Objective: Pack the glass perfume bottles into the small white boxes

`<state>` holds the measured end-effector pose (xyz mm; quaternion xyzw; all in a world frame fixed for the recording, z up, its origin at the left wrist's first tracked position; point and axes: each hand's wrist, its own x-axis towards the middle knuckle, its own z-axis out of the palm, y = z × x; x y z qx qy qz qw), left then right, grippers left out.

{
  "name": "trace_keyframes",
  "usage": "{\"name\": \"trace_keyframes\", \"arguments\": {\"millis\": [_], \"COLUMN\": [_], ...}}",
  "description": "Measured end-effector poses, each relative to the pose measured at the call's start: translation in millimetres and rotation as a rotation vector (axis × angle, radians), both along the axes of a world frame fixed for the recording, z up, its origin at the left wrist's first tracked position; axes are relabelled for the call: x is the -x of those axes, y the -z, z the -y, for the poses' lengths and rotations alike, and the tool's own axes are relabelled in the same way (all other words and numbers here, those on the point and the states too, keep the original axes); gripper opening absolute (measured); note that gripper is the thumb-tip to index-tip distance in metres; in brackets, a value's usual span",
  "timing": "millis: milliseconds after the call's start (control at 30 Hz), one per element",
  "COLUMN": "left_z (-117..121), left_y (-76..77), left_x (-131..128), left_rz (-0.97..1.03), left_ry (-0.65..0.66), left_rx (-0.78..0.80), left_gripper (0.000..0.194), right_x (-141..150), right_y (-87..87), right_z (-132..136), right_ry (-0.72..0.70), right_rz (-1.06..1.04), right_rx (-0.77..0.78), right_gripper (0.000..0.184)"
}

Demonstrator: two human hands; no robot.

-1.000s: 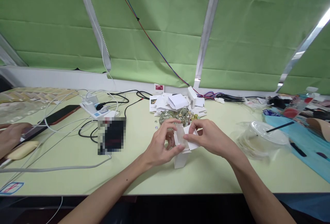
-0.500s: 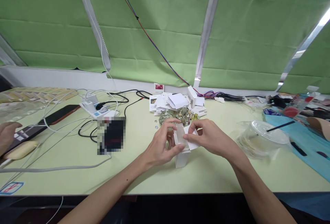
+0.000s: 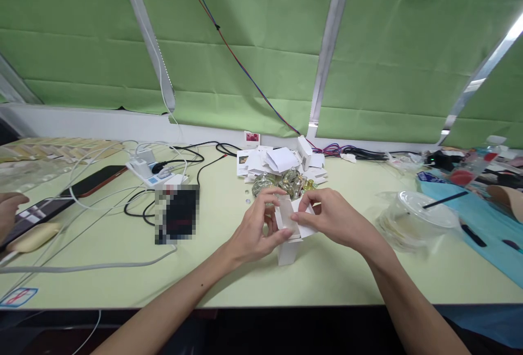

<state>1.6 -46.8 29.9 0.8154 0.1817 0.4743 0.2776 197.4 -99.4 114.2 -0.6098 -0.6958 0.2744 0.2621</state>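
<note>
A small white paper box [image 3: 287,254] stands on the table near its front edge, its flaps folded out at the top. My left hand [image 3: 258,230] is closed round the box's left side, thumb across the near rim. The fingers of my right hand [image 3: 322,214] pinch at the box's right flap [image 3: 305,225], with the thumb over the opening. A pale, translucent piece [image 3: 288,214] shows in the opening; what it is I cannot tell. Just behind my hands lie several glass bottles [image 3: 263,183] with gold-coloured parts [image 3: 309,184].
Behind the bottles is a pile of white papers and cartons [image 3: 281,159]. A power strip [image 3: 157,176] with cables and phones lies left, where another person's hand [image 3: 11,213] shows. A clear lidded tub [image 3: 425,213] and blue cloth [image 3: 469,208] are on the right.
My hands and the box have stayed practically still. At the far left, the other person's hand has drawn slightly back to the left.
</note>
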Motion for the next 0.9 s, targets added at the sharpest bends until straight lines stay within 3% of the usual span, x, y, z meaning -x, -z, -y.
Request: {"name": "trace_keyframes", "arguments": {"millis": [300,900], "left_z": [-4.7,-0.5], "left_y": [6.2,1.4], "left_x": [-2.4,-0.2], "left_rz": [0.062,-0.029], "left_ry": [0.033,-0.002], "left_rx": [-0.011,-0.051], "left_gripper": [0.047,0.038], "right_x": [-0.6,0.2], "right_y": [-1.6,-1.8], "right_z": [1.3,1.3], "right_ry": [-0.016,0.008], "right_rz": [0.015,0.062], "right_rx": [-0.012,-0.032], "right_gripper": [0.028,0.023]}}
